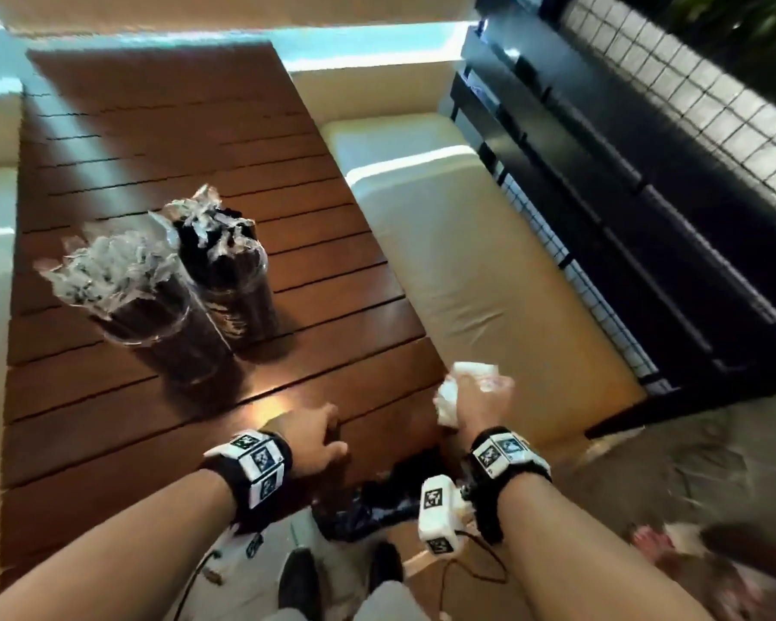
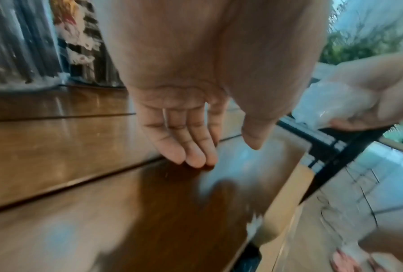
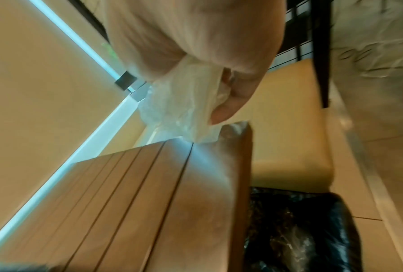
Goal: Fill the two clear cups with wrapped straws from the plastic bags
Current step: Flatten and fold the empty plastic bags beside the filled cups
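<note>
Right hand [image 1: 476, 396] clutches crumpled plastic bag [image 1: 451, 396]

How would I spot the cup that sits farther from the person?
On the brown slatted wooden table stand two clear plastic cups of dark wrapped straws. The farther cup is on the right, nearer the cream bench; black shows among its wrapper tips.

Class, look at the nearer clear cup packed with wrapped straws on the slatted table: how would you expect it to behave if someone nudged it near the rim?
The nearer clear cup looks tall and narrow, with wrapped straws fanning above its rim, so it may tip rather than slide. Being thin clear plastic, its wall would probably flex. It stands close beside the second cup, which might be knocked too.
</note>
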The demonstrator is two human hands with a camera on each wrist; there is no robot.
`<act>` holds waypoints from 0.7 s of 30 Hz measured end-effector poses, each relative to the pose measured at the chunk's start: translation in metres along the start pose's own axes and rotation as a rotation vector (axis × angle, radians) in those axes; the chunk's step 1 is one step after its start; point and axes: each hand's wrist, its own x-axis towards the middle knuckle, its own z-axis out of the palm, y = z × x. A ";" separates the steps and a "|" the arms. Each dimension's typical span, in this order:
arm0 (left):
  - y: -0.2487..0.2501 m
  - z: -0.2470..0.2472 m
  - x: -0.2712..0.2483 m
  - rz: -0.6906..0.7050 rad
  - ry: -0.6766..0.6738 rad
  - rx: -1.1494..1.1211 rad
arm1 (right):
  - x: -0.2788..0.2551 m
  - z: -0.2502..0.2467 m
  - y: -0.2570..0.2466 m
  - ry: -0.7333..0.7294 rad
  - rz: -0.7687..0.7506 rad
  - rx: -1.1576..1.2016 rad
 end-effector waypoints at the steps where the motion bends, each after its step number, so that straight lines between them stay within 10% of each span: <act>1: -0.002 0.009 -0.003 -0.006 0.008 -0.005 | -0.011 -0.020 -0.002 0.081 0.027 -0.028; 8: -0.013 0.028 -0.010 -0.013 0.161 -0.126 | 0.001 -0.047 0.081 0.094 0.255 -0.181; 14: -0.014 0.045 -0.011 0.000 0.313 -0.072 | 0.035 0.031 0.166 -0.256 0.321 -0.397; 21: -0.016 0.053 -0.013 0.002 0.417 -0.010 | 0.103 0.128 0.236 -0.341 0.319 -0.579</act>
